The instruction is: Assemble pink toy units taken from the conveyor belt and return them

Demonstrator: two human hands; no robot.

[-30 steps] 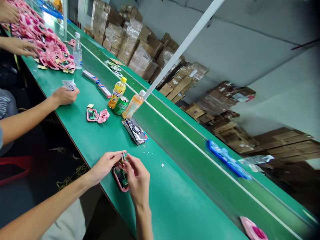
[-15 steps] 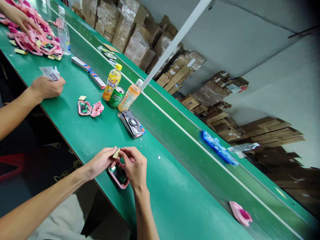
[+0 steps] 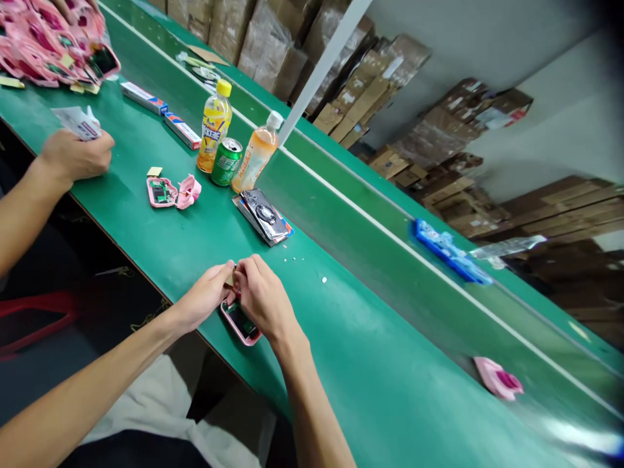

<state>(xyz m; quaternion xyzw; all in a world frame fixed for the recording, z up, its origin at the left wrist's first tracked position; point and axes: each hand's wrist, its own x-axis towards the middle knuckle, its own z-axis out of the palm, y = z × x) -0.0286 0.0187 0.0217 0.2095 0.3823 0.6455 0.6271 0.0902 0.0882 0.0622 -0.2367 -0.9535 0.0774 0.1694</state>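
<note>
My left hand (image 3: 207,296) is closed, its thumb and fingertips pinching a small yellowish rectangular piece (image 3: 231,279). My right hand (image 3: 267,300) is closed too, with its fingertips meeting the piece from the other side; its curled fingers hide part of it. Just beneath both hands lies a pink plastic casing (image 3: 252,340), open, with a green circuit board (image 3: 237,314) inside. The casing's upper end is covered by my fingers. Farther up the table another opened pink casing (image 3: 186,192) shows its board, with a yellow pad (image 3: 155,171) at its edge.
A black phone (image 3: 266,214) lies beyond my hands. Behind it stand an orange drink bottle (image 3: 257,153), a green can (image 3: 227,162) and a yellow-capped bottle (image 3: 213,127). A co-worker's hand (image 3: 78,156) holds a packet at left, near piled pink casings (image 3: 43,45).
The view has shifted, so the table items appear displaced. My right hand has turned and closed further over the yellowish piece, covering more of it. The co-worker's hand at the pile is mostly out of view.
</note>
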